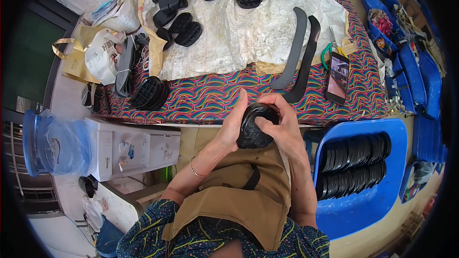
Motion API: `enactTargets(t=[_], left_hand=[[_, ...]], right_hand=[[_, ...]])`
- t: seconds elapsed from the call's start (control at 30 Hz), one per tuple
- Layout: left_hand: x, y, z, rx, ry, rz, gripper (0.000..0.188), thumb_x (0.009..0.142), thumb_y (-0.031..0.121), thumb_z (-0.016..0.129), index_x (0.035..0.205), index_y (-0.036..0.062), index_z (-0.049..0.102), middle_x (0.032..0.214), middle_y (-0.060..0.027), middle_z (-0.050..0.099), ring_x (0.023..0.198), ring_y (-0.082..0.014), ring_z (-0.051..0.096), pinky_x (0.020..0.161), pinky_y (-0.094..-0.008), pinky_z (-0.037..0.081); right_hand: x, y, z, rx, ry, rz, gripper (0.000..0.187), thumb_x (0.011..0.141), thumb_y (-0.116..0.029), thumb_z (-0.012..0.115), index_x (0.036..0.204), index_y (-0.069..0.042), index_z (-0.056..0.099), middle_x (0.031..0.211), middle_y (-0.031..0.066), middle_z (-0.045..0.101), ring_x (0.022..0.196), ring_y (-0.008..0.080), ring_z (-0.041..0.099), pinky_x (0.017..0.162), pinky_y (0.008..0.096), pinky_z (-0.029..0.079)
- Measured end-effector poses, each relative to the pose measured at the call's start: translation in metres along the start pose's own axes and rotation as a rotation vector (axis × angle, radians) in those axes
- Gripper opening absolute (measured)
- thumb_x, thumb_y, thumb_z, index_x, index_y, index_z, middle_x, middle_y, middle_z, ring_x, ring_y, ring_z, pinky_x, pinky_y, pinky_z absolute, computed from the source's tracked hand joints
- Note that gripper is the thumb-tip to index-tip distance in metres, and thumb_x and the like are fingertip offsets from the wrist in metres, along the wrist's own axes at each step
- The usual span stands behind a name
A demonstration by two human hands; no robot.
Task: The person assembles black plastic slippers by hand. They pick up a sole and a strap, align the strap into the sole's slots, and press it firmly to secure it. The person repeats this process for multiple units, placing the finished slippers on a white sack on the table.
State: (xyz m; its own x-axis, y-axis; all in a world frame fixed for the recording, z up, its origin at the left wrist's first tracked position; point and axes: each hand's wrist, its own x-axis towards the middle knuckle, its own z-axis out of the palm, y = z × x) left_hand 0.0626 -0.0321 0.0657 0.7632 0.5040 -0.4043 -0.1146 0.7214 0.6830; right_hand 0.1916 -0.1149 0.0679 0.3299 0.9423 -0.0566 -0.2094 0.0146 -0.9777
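A black shoe heel (252, 137) with a glossy rim is held between my two hands at the table's front edge. My left hand (233, 126) grips it along its left side, with the thumb pointing up. Around the right side, the fingers of my right hand (287, 119) are wrapped, and that thumb presses on the face of the heel. Just beyond my hands lie two long curved strips, one grey (292, 50) and one black (307, 59). Left of them, a short stack of black heels (149, 93) with gridded faces rests on the patterned cloth.
More black heels (189, 33) lie on the worn white sheet (224, 43). A phone (338, 79) and scissors (327, 56) are at the right. Below the table stands a blue tub (354, 217) with rows of black pieces. A water dispenser (138, 148) lies left.
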Motion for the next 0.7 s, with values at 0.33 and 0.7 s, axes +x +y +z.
enactTargets(t=[0.33,0.7], left_hand=[[0.001,-0.003,0.001,-0.108,-0.012,-0.026,0.073,0.100,0.063,0.029,0.126,-0.0003,0.055,0.120,-0.0122,0.063,0.109,-0.0228,0.062,0.096,-0.0382,0.050],[-0.043,0.097,-0.049,0.876,0.340,0.540,0.046,0.099,0.038,0.055,0.119,-0.0028,0.060,0.105,-0.0060,0.066,0.094,-0.0155,0.062,0.082,-0.0287,0.050]], right_hand=[[-0.001,-0.003,-0.002,-0.187,-0.061,-0.136,0.054,0.072,-0.009,0.075,0.121,-0.002,0.053,0.113,0.0074,0.060,0.107,0.0173,0.058,0.093,0.0309,0.046],[-0.018,0.029,-0.001,-0.227,0.201,-0.126,0.016,0.088,-0.001,0.063,0.104,-0.001,0.065,0.093,0.0032,0.065,0.084,0.0114,0.059,0.080,0.0261,0.047]])
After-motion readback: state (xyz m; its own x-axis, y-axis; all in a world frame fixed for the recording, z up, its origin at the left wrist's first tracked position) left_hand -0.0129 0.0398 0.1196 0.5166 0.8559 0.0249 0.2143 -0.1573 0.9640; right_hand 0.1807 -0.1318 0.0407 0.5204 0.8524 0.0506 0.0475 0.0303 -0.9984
